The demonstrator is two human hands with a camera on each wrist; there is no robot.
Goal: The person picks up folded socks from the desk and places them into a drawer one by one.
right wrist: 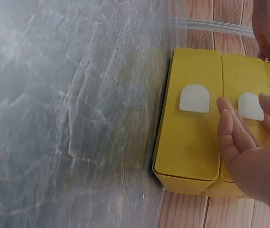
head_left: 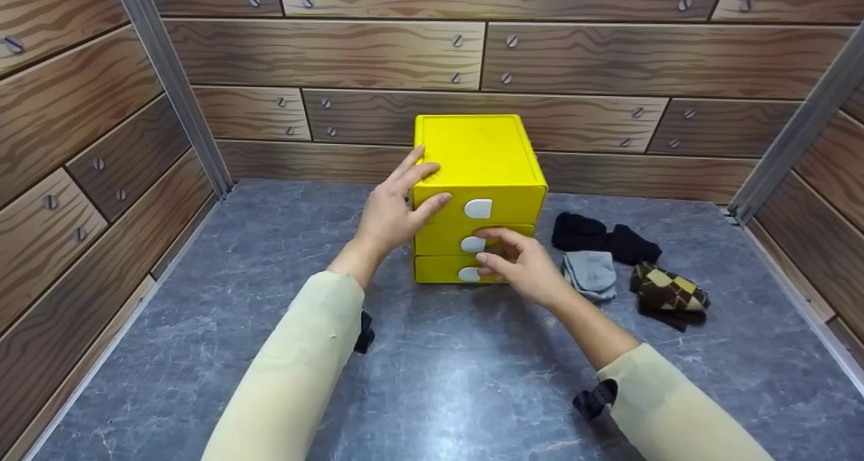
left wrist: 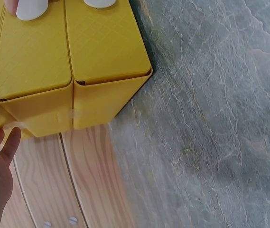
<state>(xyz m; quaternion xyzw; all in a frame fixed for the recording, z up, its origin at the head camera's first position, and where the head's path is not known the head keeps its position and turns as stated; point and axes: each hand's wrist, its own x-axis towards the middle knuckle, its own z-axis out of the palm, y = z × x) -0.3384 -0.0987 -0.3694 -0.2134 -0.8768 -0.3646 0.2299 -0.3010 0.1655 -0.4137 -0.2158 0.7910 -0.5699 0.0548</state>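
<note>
A yellow three-drawer box [head_left: 476, 147] with a white handle on each drawer stands at the middle of the table, its drawers flush. My left hand [head_left: 393, 208] rests on its upper left corner, fingers spread over the top and side, thumb on the front of the top drawer. At the middle drawer, my right hand [head_left: 520, 265] has its index finger on the upper edge of the white handle [head_left: 472, 244] and its thumb just under it. The right wrist view shows that handle [right wrist: 251, 106] between index finger and thumb. The bottom handle [right wrist: 194, 99] is untouched.
Right of the box lie folded socks: a black pair [head_left: 604, 237], a grey pair [head_left: 589, 274] and a brown-and-yellow argyle pair [head_left: 669, 291]. The grey marbled tabletop [head_left: 432, 380] is bounded by wood-patterned walls [head_left: 378, 52] at the back and both sides.
</note>
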